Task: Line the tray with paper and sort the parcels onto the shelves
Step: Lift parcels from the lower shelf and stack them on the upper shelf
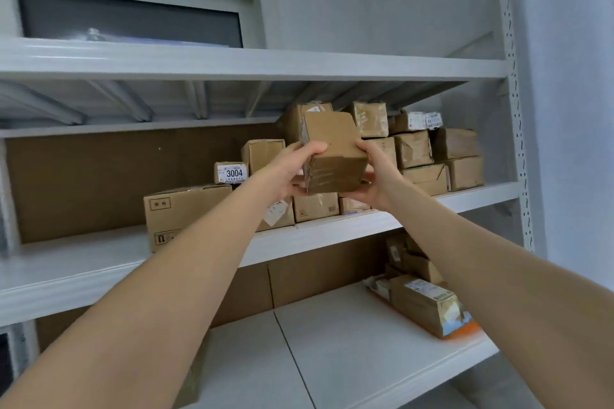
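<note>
A small brown cardboard parcel [334,153] is held up in front of the middle shelf [332,226]. My left hand [292,166] grips its left side, thumb over the top edge. My right hand [375,176] grips its right side and cups it from below. Behind the parcel, several taped cardboard parcels [425,149] are stacked on the right half of that shelf. A small box labelled 3004 [231,172] sits on a larger carton [179,212] to the left. On the lower shelf an orange tray [465,330] holds more parcels [422,302].
The white metal rack has a top shelf [252,61] and a perforated upright [516,109] at the right. Brown board lines the back of the middle shelf [99,176]. A dark window [133,18] sits above left. White paper covers the lower shelf [332,349].
</note>
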`<control>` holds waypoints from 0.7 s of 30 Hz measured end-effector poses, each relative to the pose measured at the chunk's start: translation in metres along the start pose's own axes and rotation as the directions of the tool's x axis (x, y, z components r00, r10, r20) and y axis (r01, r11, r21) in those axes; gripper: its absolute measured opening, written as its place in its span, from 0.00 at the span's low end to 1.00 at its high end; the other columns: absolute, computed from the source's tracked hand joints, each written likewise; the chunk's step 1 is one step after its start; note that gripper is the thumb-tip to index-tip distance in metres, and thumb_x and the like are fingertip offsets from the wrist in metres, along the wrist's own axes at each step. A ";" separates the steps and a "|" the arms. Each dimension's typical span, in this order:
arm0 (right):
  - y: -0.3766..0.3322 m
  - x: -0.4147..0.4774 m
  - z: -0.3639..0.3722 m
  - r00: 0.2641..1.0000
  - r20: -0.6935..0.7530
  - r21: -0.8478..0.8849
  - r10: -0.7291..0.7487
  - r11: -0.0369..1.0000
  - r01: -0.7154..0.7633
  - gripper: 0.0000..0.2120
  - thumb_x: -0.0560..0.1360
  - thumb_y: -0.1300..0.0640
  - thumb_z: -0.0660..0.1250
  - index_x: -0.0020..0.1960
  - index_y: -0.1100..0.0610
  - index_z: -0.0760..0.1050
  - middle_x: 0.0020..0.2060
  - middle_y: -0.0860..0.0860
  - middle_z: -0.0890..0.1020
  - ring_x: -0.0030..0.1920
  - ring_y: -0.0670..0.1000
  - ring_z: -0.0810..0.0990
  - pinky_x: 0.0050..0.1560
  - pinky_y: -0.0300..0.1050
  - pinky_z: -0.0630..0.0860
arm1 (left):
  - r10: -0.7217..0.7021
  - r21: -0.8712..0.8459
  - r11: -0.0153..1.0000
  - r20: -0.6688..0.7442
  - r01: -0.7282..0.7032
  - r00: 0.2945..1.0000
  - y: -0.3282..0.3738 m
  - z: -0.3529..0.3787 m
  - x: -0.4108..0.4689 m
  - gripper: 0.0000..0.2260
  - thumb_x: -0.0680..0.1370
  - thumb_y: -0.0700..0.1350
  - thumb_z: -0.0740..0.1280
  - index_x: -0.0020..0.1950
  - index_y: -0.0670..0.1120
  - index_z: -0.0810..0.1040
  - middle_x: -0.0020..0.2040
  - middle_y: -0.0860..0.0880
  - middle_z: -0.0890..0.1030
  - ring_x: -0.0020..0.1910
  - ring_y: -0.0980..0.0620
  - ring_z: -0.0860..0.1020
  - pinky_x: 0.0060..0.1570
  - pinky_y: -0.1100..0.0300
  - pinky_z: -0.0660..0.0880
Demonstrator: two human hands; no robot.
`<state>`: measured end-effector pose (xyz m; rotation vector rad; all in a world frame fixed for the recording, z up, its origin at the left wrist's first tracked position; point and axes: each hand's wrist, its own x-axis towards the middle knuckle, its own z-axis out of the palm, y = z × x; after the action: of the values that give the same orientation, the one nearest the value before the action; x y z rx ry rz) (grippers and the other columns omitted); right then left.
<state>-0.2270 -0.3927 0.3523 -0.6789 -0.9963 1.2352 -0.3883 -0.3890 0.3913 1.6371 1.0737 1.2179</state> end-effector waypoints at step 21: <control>0.015 0.093 0.210 0.787 0.218 -0.795 -0.577 0.362 0.486 0.20 0.79 0.48 0.65 0.67 0.56 0.71 0.51 0.49 0.76 0.52 0.51 0.79 0.47 0.41 0.75 | 0.061 0.168 0.986 -0.375 0.003 0.925 0.042 -0.189 0.028 0.23 0.73 0.54 0.71 0.63 0.47 0.68 0.60 0.42 0.73 0.56 0.43 0.76 0.52 0.50 0.80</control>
<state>-0.4194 -0.3173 0.4536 -1.0054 -1.5753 0.0470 -0.5610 -0.3532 0.4769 1.5790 1.4265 1.5427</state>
